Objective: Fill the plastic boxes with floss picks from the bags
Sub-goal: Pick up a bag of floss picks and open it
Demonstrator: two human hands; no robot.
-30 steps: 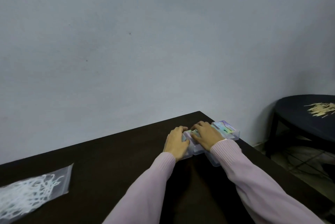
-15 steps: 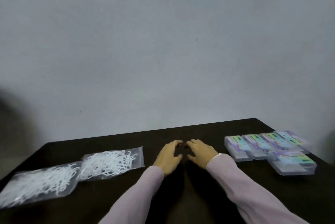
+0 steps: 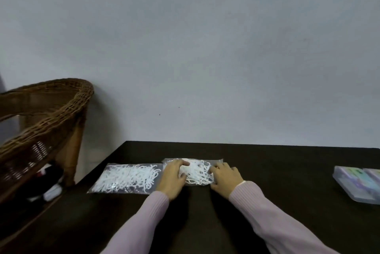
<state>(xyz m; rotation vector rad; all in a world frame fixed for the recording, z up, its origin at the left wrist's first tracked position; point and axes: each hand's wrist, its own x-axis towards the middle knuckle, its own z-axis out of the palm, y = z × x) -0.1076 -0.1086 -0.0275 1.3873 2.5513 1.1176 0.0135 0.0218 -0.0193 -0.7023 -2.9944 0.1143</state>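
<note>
Two clear bags of white floss picks lie on the dark table (image 3: 277, 171). My left hand (image 3: 172, 178) grips the left end of the right-hand bag (image 3: 199, 172), with its thumb on top. My right hand (image 3: 225, 177) holds the same bag's right end with curled fingers. The other bag (image 3: 127, 178) lies flat just left of my left hand, untouched. Several clear plastic boxes (image 3: 357, 183) with colourful labels sit at the table's right edge, partly cut off by the frame.
A brown wicker chair (image 3: 51, 113) stands left of the table, with dark and white items (image 3: 49, 183) under it. A plain grey wall runs along the table's far edge.
The view has swung left, away from the boxes. Both hands left the boxes, crossed the table and took hold of the right-hand bag of floss picks.
</note>
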